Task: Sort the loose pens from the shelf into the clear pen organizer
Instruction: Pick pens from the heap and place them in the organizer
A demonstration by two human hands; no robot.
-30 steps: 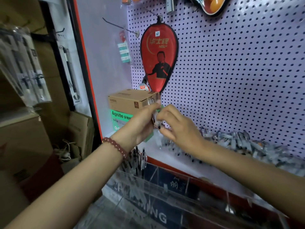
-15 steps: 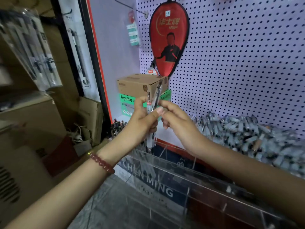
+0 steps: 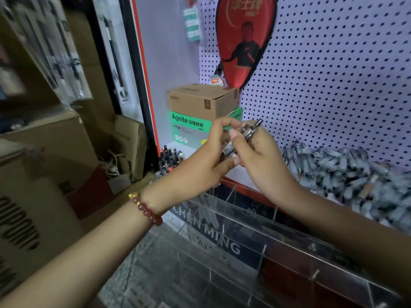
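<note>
A small bunch of pens [image 3: 246, 134] is held tilted between both hands above the shelf edge. My left hand [image 3: 200, 161] grips the bunch's lower end, with a red bead bracelet on that wrist. My right hand [image 3: 262, 161] curls round the bunch from the right, and the pen tips stick out above its fingers. A big heap of loose pens [image 3: 342, 172] lies on the white shelf to the right. The clear pen organizer [image 3: 251, 232], divided into compartments, stands below the hands in front of the shelf. Some dark pens [image 3: 170, 155] stand upright at its far left end.
A brown carton [image 3: 200, 101] sits on a green Agnite box [image 3: 189, 127] at the shelf's left end. A red paddle case [image 3: 242, 38] hangs on the pegboard [image 3: 333, 74]. Cardboard boxes [image 3: 44, 185] are stacked on the left.
Both hands and the bunch of pens have stayed together. The bunch has gone from nearly upright to tilted right. The camera has dipped and moved closer.
</note>
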